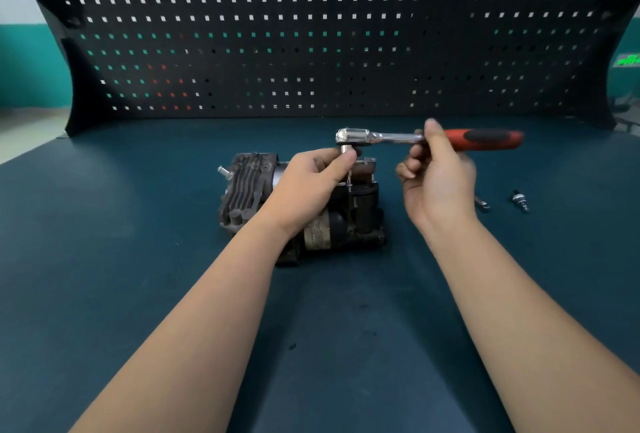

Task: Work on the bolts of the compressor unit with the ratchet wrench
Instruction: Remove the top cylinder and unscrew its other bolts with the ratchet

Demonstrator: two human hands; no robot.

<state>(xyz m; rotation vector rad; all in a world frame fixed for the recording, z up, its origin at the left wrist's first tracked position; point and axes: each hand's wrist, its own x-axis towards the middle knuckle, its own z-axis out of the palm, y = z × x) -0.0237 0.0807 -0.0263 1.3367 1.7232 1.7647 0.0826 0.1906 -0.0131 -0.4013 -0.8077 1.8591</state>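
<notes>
At mid-frame the compressor (298, 204) sat on the desk (104, 259), looking heavy and rigid. The left hand (311, 183) pinched the socket (346, 150) under the wrench (381, 137); the right hand (436, 173) curled around its rubbery handle, probably the surest hold.

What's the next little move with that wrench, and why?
Probably swing the red handle to turn the bolt. The left hand pinches the socket under the ratchet wrench head above the compressor unit, while the right hand holds the shaft.
</notes>
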